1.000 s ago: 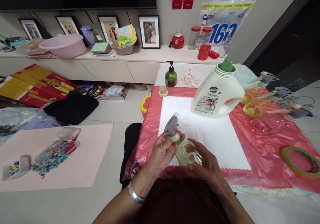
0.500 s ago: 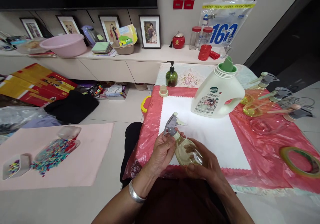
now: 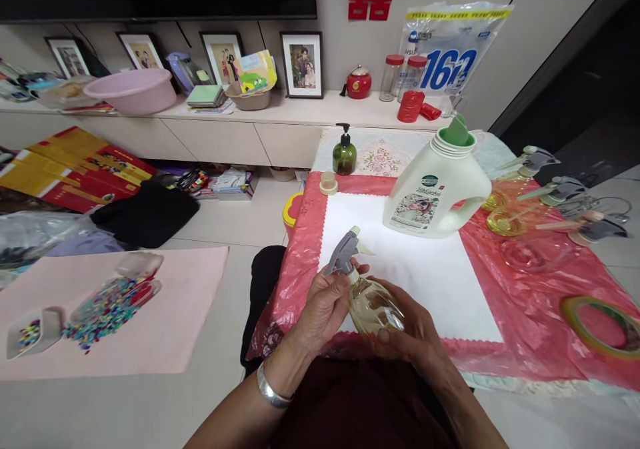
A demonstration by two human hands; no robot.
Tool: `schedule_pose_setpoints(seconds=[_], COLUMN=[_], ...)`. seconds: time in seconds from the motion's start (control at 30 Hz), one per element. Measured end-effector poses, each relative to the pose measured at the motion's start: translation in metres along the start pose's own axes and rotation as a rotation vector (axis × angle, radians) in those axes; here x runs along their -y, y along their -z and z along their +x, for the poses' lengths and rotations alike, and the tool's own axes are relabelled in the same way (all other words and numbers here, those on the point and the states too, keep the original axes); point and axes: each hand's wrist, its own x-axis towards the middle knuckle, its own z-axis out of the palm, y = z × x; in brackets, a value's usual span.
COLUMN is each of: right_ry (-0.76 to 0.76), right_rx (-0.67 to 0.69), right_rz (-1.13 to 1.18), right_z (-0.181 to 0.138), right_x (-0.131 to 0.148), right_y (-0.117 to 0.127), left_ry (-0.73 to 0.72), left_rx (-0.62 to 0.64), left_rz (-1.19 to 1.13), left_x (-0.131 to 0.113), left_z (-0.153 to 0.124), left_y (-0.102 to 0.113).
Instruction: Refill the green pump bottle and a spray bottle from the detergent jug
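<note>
A clear yellowish spray bottle [image 3: 375,304] is tilted in front of my body, over the table's near edge. My left hand [image 3: 326,300] is closed around its neck, fingers and thumb at the collar of the grey trigger head [image 3: 344,254]. Around the bottle's lower body wraps my right hand [image 3: 413,325], thumb on the near side. Behind them a large white detergent jug [image 3: 425,185] stands upright on a white sheet [image 3: 453,282], a green spout in its open mouth. Near the sheet's far left corner sits a pale cap [image 3: 328,182].
Several spray bottles [image 3: 525,215] stand at the right, near a roll of tape [image 3: 603,325]. A green pump bottle [image 3: 345,152] is at the table's back. On the left, a pink mat [image 3: 193,309] carries scattered small colourful pieces [image 3: 107,315].
The trigger head has turned slightly on the bottle, showing more of its side. Both hands keep hold of the bottle in nearly the same place.
</note>
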Motion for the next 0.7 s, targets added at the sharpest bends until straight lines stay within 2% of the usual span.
schedule_pose_setpoints(seconds=[0.23,0.5,0.7], right_ry=[-0.002,-0.1,-0.057], right_rx=[0.02,0.06,0.06], right_rz=[0.04,0.308,0.305], right_z=[0.0,0.0028,0.0045], right_x=[-0.0035,-0.0096,-0.0057], right_y=[0.0049,0.002,-0.0035], left_ry=[0.015,0.044,0.004], left_rx=[0.015,0.073,0.108], left_rz=[-0.056,-0.066,-0.069], left_x=[0.0045,0.0095,0.0085], left_z=[0.0011,0.001,-0.001], left_y=[0.002,0.0039,0.0002])
